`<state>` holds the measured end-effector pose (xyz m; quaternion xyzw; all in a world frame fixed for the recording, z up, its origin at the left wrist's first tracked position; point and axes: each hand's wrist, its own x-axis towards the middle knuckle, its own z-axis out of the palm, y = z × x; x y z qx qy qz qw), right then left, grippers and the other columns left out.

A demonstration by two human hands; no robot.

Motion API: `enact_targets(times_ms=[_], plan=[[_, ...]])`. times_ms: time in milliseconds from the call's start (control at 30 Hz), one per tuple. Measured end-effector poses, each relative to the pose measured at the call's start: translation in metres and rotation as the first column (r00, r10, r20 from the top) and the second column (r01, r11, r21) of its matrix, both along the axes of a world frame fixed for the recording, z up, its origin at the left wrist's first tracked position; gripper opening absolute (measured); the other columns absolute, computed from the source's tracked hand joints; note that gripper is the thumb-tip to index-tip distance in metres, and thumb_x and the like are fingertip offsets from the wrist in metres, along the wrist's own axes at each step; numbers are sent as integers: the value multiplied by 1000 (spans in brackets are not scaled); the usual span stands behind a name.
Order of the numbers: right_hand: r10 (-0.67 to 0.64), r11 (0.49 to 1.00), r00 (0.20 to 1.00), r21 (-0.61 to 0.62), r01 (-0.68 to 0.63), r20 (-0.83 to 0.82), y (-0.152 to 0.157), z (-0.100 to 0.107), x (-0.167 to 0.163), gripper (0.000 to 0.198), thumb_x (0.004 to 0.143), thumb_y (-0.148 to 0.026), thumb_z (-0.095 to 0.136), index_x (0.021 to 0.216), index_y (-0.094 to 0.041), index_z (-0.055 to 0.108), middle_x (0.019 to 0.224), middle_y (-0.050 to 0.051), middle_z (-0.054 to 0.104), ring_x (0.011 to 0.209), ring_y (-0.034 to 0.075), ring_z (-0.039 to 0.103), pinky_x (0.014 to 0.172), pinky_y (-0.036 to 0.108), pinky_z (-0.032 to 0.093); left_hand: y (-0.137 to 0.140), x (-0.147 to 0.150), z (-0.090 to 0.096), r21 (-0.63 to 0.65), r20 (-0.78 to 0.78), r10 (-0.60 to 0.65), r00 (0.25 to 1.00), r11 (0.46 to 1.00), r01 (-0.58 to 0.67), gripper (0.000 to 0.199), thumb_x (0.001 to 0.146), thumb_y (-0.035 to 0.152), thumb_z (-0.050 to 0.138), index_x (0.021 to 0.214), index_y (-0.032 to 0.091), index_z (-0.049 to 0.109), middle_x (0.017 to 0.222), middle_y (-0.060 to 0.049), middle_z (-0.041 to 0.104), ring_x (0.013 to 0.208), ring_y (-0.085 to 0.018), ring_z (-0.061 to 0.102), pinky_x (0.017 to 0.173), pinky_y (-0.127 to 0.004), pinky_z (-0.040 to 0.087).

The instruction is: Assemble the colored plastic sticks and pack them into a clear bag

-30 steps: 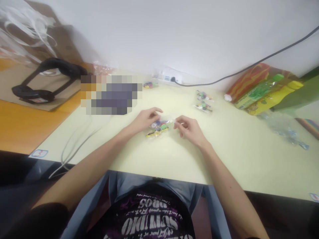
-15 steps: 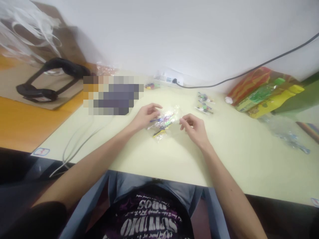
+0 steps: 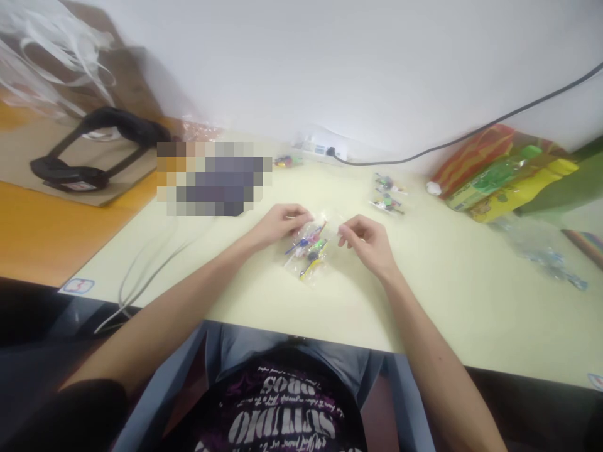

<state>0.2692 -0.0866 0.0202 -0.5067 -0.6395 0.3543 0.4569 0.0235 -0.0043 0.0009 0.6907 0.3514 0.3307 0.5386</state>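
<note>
A small clear plastic bag (image 3: 308, 251) with several colourful small pieces inside, blue, pink, green and yellow, is between my hands over the table. My left hand (image 3: 286, 223) is closed in a pinch on the bag's upper left edge. On the other side, my right hand (image 3: 367, 242) is pinched too, its fingertips at the bag's clear upper right edge. The film there is thin and hard to see. What exactly the coloured pieces are is too blurred to tell.
Farther back on the pale yellow table (image 3: 301, 307) lie more small bagged pieces (image 3: 387, 194). A power strip (image 3: 320, 147) sits by the wall. At right are a green bottle (image 3: 494, 179), a yellow packet (image 3: 522, 191) and crumpled plastic (image 3: 541, 254). A black headset-like frame (image 3: 98, 150) lies left.
The bag has tilted and shifted slightly toward me, its pieces sliding lower. My left hand has moved a little right and down, its fingers closing on the edge. The right hand barely moved.
</note>
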Motion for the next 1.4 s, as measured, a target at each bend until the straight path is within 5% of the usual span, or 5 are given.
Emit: enact_targets(times_ms=[400, 1100, 1400], plan=[[-9, 1000, 1000, 28, 9, 17, -2, 6, -4, 41, 90, -58, 71, 73, -22, 60, 65, 1, 63, 62, 16, 61, 63, 30, 50, -1, 0, 0, 12, 13, 28, 1000, 1000, -28, 34, 91, 50, 71, 87, 17, 69, 61, 2, 55, 54, -11, 49, 55, -24, 37], [-101, 994, 988, -52, 96, -117, 9, -8, 2, 48, 77, -53, 82, 109, -24, 59, 75, -4, 65, 55, 14, 62, 54, 28, 51, 1, 2, -8, 12, 41, 50, 998, 999, -51, 32, 90, 48, 72, 91, 16, 70, 72, -3, 65, 64, -13, 59, 60, -24, 43], [-197, 970, 968, -177, 169, -157, 10, -4, 0, 40, 67, -47, 89, 83, -19, 66, 66, -2, 66, 56, 12, 58, 56, 27, 50, -1, 5, -7, 50, 52, 53, 997, 997, -56, 36, 90, 51, 72, 92, 15, 70, 71, -1, 62, 64, -12, 57, 60, -23, 43]])
